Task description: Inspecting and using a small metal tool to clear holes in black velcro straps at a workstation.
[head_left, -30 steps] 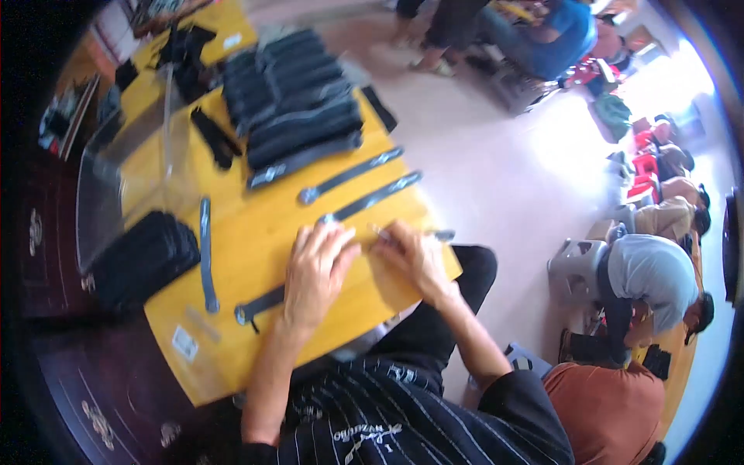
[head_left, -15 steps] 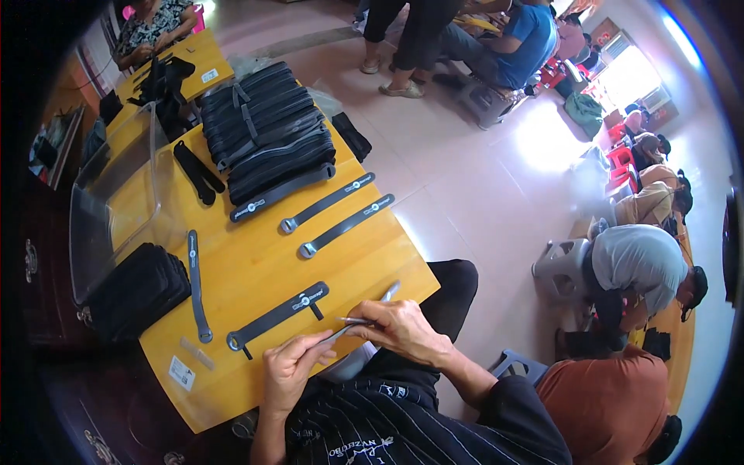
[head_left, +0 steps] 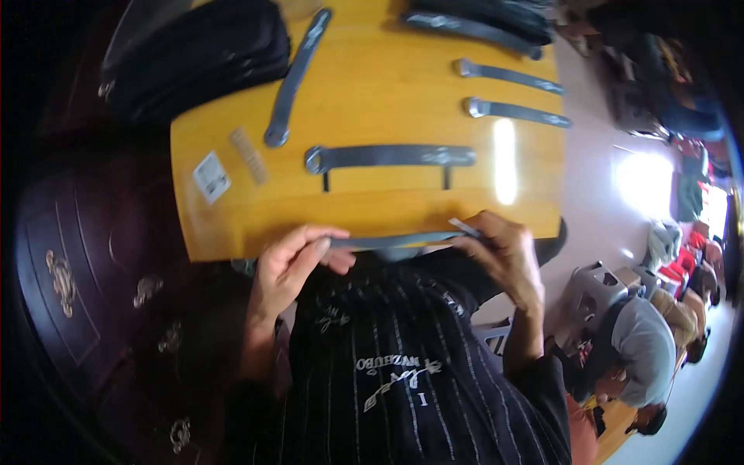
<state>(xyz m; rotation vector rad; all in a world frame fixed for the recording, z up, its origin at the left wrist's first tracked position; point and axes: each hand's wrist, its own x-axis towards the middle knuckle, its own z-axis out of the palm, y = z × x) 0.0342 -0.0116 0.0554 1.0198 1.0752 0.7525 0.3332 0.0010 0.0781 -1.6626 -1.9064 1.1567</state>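
A grey strap [head_left: 395, 241] is stretched level between my two hands, just past the table's near edge. My left hand [head_left: 291, 267] is closed on one end, thumb and fingers pinching it. At the other end, my right hand [head_left: 508, 252] is closed round the strap. A thin pale piece [head_left: 466, 227] sticks out from the right fingers; blur hides what it is. On the table in front lies a dark strap with a ringed end [head_left: 395, 156], and two short black tabs [head_left: 326, 182] come out beneath it.
More dark straps lie on the yellow table [head_left: 372, 205], one at left [head_left: 294, 85] and two at right [head_left: 511, 76]. Black stacked goods [head_left: 209, 58] and another dark pile [head_left: 496, 19] stand farther back. A white label [head_left: 211, 177] lies left. People sit at right beyond a grey stool [head_left: 593, 294].
My view has turned and come down over the table. My hands have moved apart, and the strap between them is now drawn out nearly straight.
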